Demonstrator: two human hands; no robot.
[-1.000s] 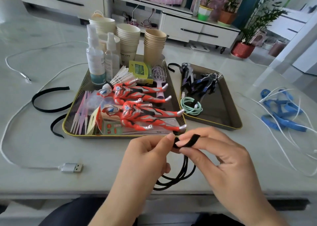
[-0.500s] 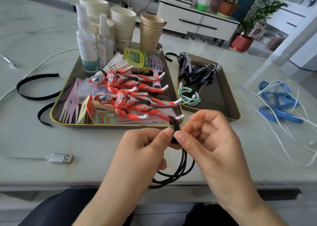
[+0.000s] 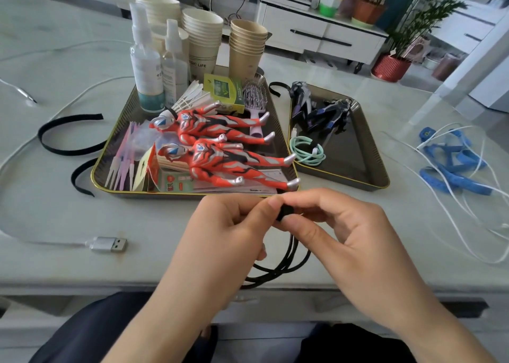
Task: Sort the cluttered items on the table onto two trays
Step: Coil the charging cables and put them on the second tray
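Bright, even daylight fills the scene, with soft sheen on the pale surface [image 3: 82, 219]. Straight lines bow toward the edges. Far background looks slightly soft.

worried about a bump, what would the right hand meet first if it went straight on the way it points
The right hand would likely meet the left hand first; both pinch the same black strap, fingertips close together.

The left hand [image 3: 228, 225] and the right hand [image 3: 344, 238] are bare with short plain nails, both forearms [image 3: 165, 313] are uncovered, and dark navy cloth [image 3: 91, 332] covers the lap below the table's [image 3: 68, 266] near edge.
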